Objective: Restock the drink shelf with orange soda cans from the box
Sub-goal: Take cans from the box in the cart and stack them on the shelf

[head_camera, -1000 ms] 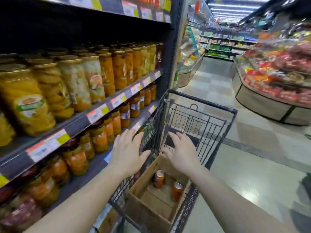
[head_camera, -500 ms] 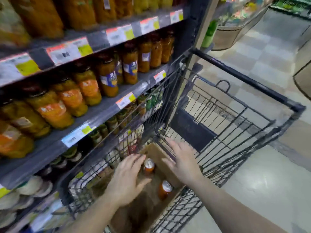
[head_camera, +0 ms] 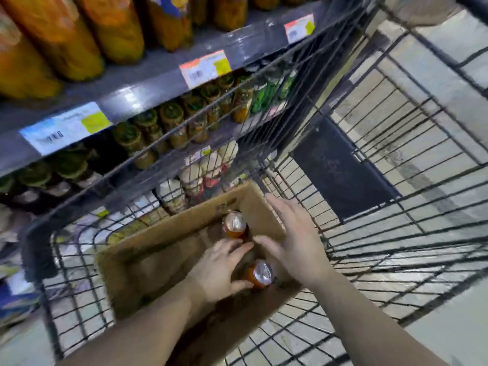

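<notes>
Both hands down in the cardboard box (head_camera: 169,233), which sits in the wire cart (head_camera: 383,207). L hand (head_camera: 219,270) spread, fingers loose, gripping nothing; near can (head_camera: 260,272) is just right of its fingertips, thumb under it, contact unclear w/ blur. R hand (head_camera: 295,241) open, empty, above and right of that can. Far can (head_camera: 235,224) upright just beyond both hands' fingertips.

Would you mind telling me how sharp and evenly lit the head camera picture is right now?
Head view: motion blur smears the orange jars on the top shelf and both hands, left hand, right hand; wide-angle distortion bends the black wire cart; the silver-topped orange cans glint inside the shadowed brown cardboard box.
</notes>
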Tool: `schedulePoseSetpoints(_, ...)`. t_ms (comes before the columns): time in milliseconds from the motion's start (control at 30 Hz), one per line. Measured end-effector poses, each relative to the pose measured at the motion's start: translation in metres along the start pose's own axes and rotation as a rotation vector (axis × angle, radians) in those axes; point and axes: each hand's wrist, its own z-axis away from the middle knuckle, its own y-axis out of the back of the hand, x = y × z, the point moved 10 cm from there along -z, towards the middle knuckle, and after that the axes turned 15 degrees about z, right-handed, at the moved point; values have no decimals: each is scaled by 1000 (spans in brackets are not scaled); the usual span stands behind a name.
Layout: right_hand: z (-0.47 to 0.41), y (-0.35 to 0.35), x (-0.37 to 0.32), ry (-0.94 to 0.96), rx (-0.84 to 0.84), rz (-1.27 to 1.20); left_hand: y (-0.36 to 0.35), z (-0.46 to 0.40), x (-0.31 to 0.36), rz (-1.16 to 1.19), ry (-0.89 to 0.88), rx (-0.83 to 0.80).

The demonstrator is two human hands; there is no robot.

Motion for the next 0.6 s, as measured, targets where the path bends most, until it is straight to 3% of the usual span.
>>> schedulePoseSetpoints(333,-3,1,14,-86,7,17,-50,-38,-11,111,-75,-32)
schedulePoseSetpoints(467,-4,1,12,-92,15,-13,-69,-50,-14,100,21,-139)
schedulePoseSetpoints(600,-3,-1,14,-97,-1,-9,-66,-51,-14,218,82,-92)
